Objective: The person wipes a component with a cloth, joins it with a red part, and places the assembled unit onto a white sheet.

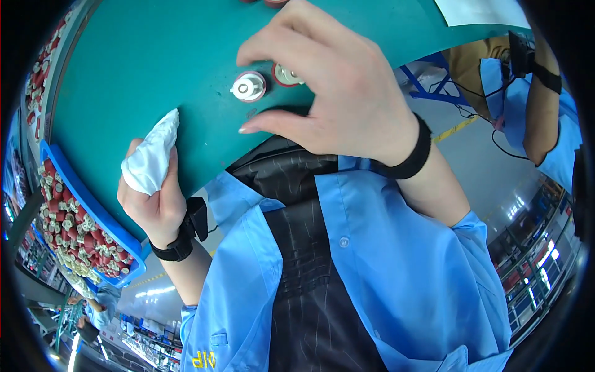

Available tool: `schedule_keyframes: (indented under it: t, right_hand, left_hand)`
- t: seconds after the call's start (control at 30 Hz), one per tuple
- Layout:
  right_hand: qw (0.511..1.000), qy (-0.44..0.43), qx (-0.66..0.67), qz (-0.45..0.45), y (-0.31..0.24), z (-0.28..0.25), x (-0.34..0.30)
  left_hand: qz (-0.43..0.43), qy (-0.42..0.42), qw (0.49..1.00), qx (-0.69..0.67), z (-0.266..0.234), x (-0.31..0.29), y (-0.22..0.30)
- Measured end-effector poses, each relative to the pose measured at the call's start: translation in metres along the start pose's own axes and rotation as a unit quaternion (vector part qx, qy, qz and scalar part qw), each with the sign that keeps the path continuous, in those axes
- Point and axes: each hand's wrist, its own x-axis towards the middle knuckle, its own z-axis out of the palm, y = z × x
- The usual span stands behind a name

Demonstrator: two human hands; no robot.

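Observation:
My left hand [154,208] is closed around a crumpled white cloth [152,158], whose pointed end sticks up past the fingers. My right hand [356,93] hovers over the green tabletop [149,68] with thumb and curved fingers spread apart. In the gap between them stands a small round part [249,87] with a silver-white top and red rim; the fingertips look apart from it. Close beside it, a second red-rimmed metal part [285,74] is partly covered by my right hand.
At the left table edge a blue bin [93,208] is full of red-and-silver parts. More red parts [276,2] sit at the far edge of view. A white sheet [483,12] lies far right. Another person's arm [542,118] shows at the right.

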Motion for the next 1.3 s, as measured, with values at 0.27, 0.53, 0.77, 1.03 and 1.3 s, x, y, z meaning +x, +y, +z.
schedule_keyframes:
  t: [0.27,0.53,0.77,1.03,1.3]
  right_hand:
    - [0.998,0.002,0.055,-0.028,0.013,0.000,0.001]
    - [0.997,-0.014,0.065,-0.040,0.015,-0.002,0.000]
    - [0.998,0.022,0.044,-0.043,0.008,-0.003,-0.003]
    - [0.995,0.011,0.067,-0.078,0.019,0.001,-0.004]
    - [0.991,0.067,0.063,-0.099,0.017,0.005,-0.005]
  left_hand:
    - [0.000,-0.010,1.000,-0.020,0.000,-0.002,-0.005]
    - [0.005,-0.003,1.000,-0.003,0.000,-0.002,-0.004]
    - [0.018,0.006,1.000,0.011,0.000,-0.004,-0.004]
    - [-0.007,-0.015,0.999,-0.028,-0.001,-0.006,-0.009]
    - [-0.031,-0.062,0.997,-0.017,-0.010,-0.010,-0.012]
